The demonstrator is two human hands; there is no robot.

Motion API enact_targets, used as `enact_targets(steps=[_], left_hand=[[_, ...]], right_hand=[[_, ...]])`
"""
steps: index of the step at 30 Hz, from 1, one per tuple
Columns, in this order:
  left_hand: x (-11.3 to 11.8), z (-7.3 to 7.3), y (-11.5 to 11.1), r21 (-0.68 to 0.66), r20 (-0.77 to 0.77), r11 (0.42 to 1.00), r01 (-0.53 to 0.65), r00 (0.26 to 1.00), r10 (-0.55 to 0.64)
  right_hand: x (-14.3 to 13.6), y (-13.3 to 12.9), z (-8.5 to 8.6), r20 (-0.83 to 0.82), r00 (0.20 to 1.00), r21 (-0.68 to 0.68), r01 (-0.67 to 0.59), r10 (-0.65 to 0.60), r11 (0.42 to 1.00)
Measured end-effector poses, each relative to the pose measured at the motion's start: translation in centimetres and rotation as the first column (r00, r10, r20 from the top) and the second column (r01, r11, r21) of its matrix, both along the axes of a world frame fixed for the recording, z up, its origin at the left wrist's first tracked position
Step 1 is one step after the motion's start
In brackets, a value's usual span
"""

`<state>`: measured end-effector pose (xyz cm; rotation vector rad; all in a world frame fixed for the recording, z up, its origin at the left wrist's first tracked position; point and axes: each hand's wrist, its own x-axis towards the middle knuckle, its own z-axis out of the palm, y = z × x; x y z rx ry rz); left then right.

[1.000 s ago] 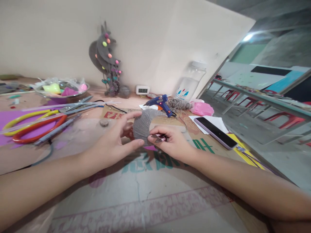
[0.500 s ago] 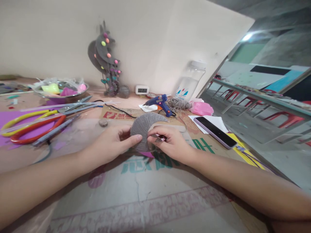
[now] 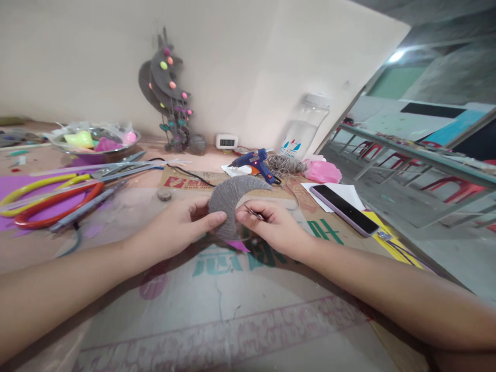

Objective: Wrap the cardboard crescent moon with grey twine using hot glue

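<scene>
A crescent shape wrapped in grey yarn (image 3: 226, 199) stands tilted above the cardboard, its tip pointing right. My left hand (image 3: 194, 222) pinches its left side, thumb on the front face and fingers behind. At the inner curve, my right hand (image 3: 267, 222) is closed, thumb and index finger together, with a small thin dark item (image 3: 253, 211) held between its fingers; blur hides exactly what it is. A bit of purple paper (image 3: 237, 246) shows beneath the crescent.
Behind lie a blue glue gun (image 3: 256, 163), grey yarn (image 3: 284, 165), a bottle (image 3: 304, 129) and a timer (image 3: 227, 142). A phone (image 3: 344, 210) rests at right. Scissors (image 3: 58, 206) and a bowl (image 3: 93, 150) are at left. A decorated grey crescent (image 3: 165, 77) is against the wall.
The thin item in my right hand has turned and looks narrower. The crescent has tilted slightly, showing more of its upper tip; more purple paper shows below it.
</scene>
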<state>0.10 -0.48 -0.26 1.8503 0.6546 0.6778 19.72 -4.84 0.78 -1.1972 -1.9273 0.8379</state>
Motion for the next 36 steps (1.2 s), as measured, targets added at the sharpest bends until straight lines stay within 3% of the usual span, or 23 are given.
enact_targets(steps=[5, 14, 18, 23, 30, 36], left_hand=[[0.1, 0.2, -0.1, 0.003, -0.017, 1.000, -0.013, 1.000, 0.013], [-0.1, 0.3, -0.5, 0.110, -0.140, 0.994, -0.025, 0.989, 0.040], [-0.1, 0.2, -0.3, 0.059, -0.090, 0.998, -0.013, 0.996, 0.018], [0.1, 0.4, 0.0, -0.052, 0.052, 0.999, 0.005, 0.999, -0.002], [0.1, 0.7, 0.1, -0.220, 0.078, 0.974, -0.057, 0.994, 0.076], [0.3, 0.7, 0.2, -0.273, 0.154, 0.961, -0.029, 0.985, 0.074]], right_hand=[[0.0, 0.1, 0.0, -0.002, 1.000, -0.009, 0.014, -0.014, 1.000], [0.0, 0.4, -0.7, 0.125, 0.992, 0.142, -0.009, -0.009, 0.990], [0.0, 0.3, -0.4, 0.112, 0.994, 0.159, -0.034, 0.016, 0.987], [0.0, -0.1, -0.1, 0.027, 0.999, 0.074, -0.032, 0.031, 0.997], [1.3, 0.0, 0.2, 0.182, 0.983, 0.371, -0.034, -0.036, 0.928], [1.8, 0.5, 0.0, 0.239, 0.970, 0.434, -0.076, -0.033, 0.898]])
